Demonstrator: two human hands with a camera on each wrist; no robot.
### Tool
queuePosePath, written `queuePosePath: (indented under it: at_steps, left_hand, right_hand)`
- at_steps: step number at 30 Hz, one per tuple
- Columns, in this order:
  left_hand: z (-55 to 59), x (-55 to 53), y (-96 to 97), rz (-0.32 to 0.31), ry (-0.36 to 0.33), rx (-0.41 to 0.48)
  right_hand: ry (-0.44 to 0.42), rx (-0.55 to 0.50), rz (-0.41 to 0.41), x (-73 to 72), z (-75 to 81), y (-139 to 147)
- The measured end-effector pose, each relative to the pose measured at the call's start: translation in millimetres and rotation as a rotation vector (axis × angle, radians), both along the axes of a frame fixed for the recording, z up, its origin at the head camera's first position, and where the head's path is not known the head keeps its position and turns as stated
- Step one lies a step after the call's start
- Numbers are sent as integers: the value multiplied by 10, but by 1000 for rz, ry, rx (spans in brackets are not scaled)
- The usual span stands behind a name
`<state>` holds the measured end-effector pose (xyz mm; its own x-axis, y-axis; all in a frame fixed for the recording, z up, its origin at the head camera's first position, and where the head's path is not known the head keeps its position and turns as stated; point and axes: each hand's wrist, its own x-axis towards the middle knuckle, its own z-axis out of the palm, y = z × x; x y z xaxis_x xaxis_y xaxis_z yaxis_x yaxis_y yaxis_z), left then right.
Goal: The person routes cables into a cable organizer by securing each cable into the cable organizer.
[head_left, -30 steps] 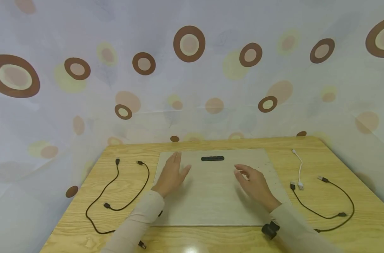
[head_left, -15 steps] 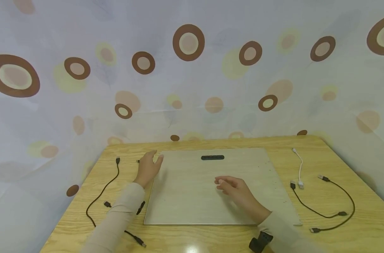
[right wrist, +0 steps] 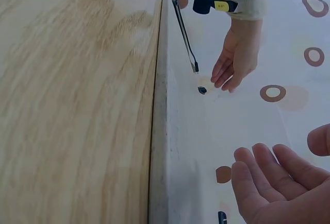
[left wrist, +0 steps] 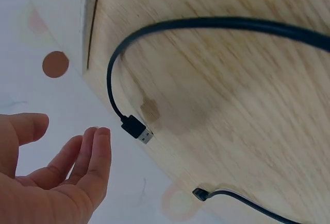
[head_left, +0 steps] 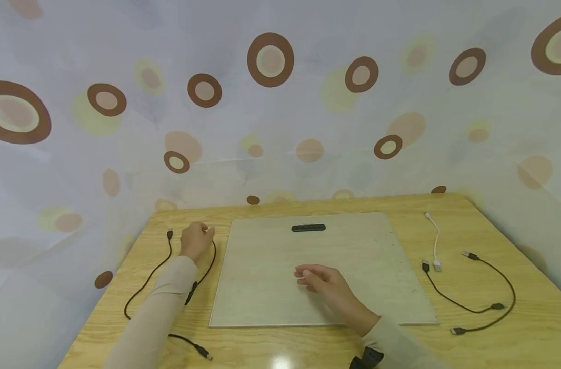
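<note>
My left hand hangs over the far left of the table, above the far end of a short black USB cable. In the left wrist view the thumb and loosely bent fingers have nothing between them; the cable's USB plug appears just beyond the fingertips, apart from them. My right hand hovers over the pale board, fingers relaxed and holding nothing. A slim black bar lies near the board's far edge. Left of my left hand runs a longer black cable, partly hidden by the sleeve.
At the right of the wooden table lie a short white cable, a short black cable and a longer curved black cable. A patterned cloth rises behind and beside the table. Each wrist wears a small black camera.
My left hand has moved left from above the board to the short black cable's far end. My right hand has come left and nearer over the board. The cables lie unmoved.
</note>
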<state>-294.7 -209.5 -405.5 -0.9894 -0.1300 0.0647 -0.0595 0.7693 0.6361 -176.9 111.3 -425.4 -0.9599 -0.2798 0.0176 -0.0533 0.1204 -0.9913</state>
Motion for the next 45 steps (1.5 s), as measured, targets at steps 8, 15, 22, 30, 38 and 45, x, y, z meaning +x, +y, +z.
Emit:
queuePosePath:
  at_steps: [8,15,22,30,38,45]
  left_hand:
    - [-60,-79,-73,49,-103,-21]
    - [-171,-112,-155,60,-125,-79]
    - [-273,-150,-236,61,-147,-106]
    - [-334,-234,-237,82,-151,-94]
    - [-334,-248,-201,94,-185,-53]
    - [-322,-295,-187,114,-179,-61]
  right_hand:
    - [-25,-12,43,66,-21,-87]
    - [-20,-6,64,94,-45,-141]
    - [-24,-19,71,129,-38,-130]
    - [-114,-53,65,126,-40,-141]
    - [-150,-89,82,118,-45,-152]
    - [-150,-83,78,120,-57,-148]
